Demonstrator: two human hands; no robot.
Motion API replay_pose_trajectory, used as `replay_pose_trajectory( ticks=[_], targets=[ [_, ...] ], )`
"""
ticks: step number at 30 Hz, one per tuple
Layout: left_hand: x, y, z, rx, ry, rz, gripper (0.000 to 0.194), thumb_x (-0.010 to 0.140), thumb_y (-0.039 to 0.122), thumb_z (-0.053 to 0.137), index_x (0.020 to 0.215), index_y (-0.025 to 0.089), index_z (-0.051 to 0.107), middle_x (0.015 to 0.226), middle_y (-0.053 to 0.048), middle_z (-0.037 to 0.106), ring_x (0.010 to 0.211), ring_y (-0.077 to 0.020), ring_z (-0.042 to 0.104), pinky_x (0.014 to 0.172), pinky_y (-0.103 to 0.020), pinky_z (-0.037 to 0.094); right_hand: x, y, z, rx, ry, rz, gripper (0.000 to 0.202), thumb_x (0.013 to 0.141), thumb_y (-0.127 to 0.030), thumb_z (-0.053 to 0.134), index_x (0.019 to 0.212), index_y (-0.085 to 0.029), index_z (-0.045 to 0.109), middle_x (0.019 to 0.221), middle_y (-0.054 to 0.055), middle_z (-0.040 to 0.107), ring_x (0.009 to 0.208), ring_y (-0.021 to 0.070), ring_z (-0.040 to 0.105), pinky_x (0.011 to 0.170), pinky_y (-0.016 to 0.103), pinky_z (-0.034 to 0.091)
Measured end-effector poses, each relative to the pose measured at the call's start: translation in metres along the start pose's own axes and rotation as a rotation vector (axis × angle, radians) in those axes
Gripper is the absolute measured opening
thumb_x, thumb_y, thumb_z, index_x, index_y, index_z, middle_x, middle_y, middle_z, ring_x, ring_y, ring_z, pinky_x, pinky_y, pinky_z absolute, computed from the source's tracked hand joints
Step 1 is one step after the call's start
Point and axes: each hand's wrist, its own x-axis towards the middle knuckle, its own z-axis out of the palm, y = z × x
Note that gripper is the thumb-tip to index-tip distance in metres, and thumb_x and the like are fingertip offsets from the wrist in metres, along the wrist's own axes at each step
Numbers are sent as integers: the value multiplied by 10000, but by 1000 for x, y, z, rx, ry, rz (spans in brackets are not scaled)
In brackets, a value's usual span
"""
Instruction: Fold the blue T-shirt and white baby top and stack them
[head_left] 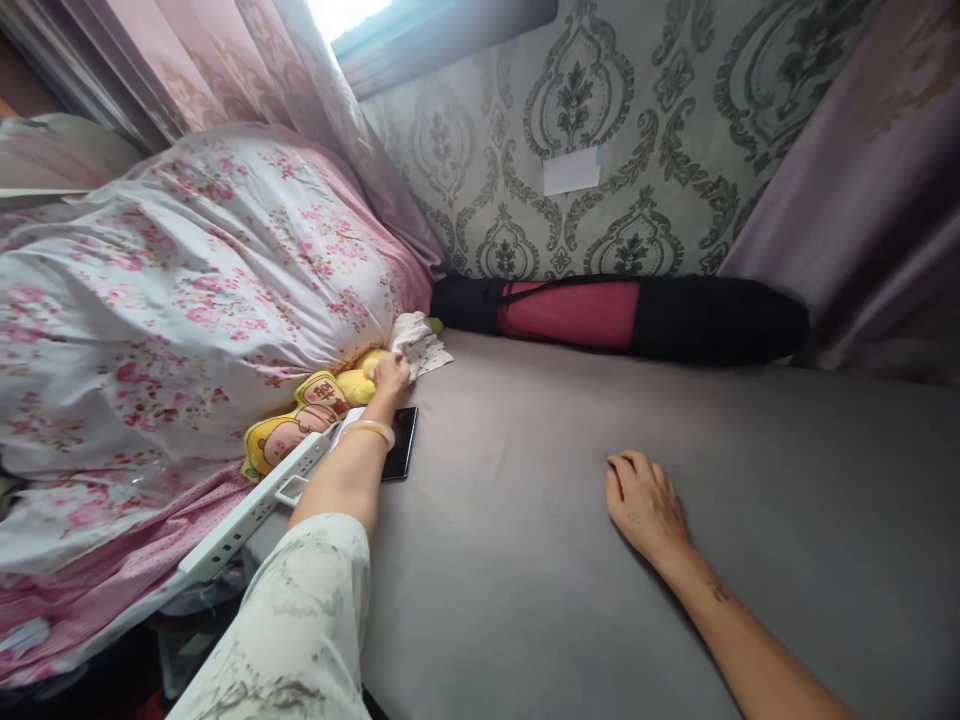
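Observation:
My left hand [391,375] reaches forward to the far left edge of the grey sheet, its fingers closed at a crumpled white cloth with small dark marks [420,343]. Yellow plush toys lie beside that hand; the nearer toy [321,397] has a printed face and writing. Under my left forearm is a dark-screened phone or tablet [403,443], partly hidden by the arm. My right hand [646,502] rests palm down on the grey sheet [510,560], fingers loosely bent and holding nothing.
A long white power strip [251,510] runs along the left edge, with a white plug [291,490] on it. Floral bedding [195,270] is heaped at left. A black and red rolled bag [570,315] lies against the patterned wall. Pink curtains [862,200] hang at the right.

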Motion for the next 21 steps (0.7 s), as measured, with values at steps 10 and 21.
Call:
replay_pose_trajectory(
  ticks=[10, 21],
  targets=[
    [-8, 79, 7, -899, -161, 26, 409, 618, 238, 685, 1002, 96, 680, 833, -59, 697, 713, -161, 640, 695, -284, 511, -1, -1, 0, 21, -6, -5, 359, 938, -250, 350, 1119, -183, 652, 1153, 134, 613, 980, 260, 549, 821, 385, 429],
    [-102, 168, 21, -1260, -537, 42, 444, 645, 241, 754, 1059, 111, 664, 846, -52, 683, 756, -146, 641, 782, -333, 540, -1, -3, -11, 110, -91, 45, 340, 945, -252, 379, 1169, -182, 626, 1203, 121, 608, 1054, 257, 546, 905, 362, 408]
  ],
)
